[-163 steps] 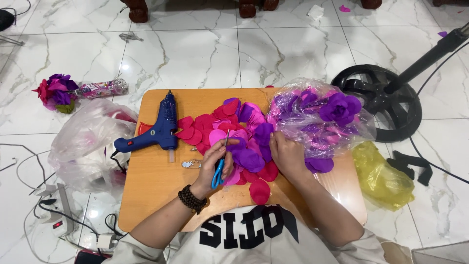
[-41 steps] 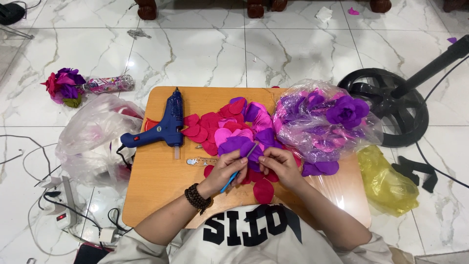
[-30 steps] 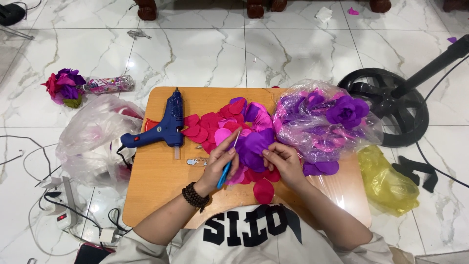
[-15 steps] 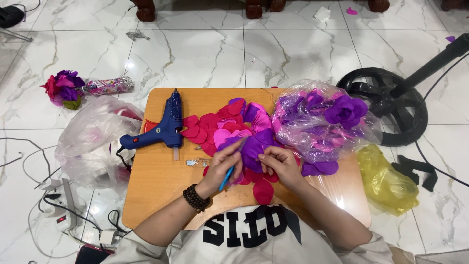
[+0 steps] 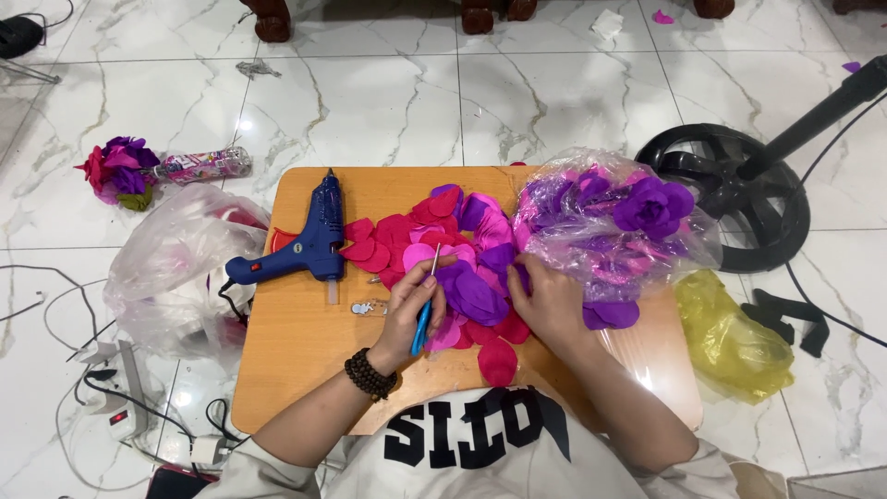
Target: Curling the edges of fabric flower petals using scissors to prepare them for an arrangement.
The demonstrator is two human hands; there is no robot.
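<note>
**Hands meet over a purple petal piece at the worktop's middle**

The purple petal piece (image 5: 469, 294) lies on the heap of pink, red and purple petals (image 5: 434, 231) near the centre of the wooden worktop (image 5: 296, 360). The left hand (image 5: 411, 310) is closed round a thin blue-handled tool (image 5: 426, 305), its pale tip pointing up over the petals; what kind of tool it is I can't make out. The right hand (image 5: 545, 300) rests curled on the piece's right edge, fingertips tucked under or behind the petals, so its grip is hidden. A blue glue gun (image 5: 309, 245) sits just left of the heap. A clear bag of purple flowers (image 5: 610, 217) crowds the right end. Off the worktop, a white plastic bag (image 5: 171, 277) slumps on the floor, its contents blurred; a yellow bag (image 5: 735, 337) lies to the right.
</note>
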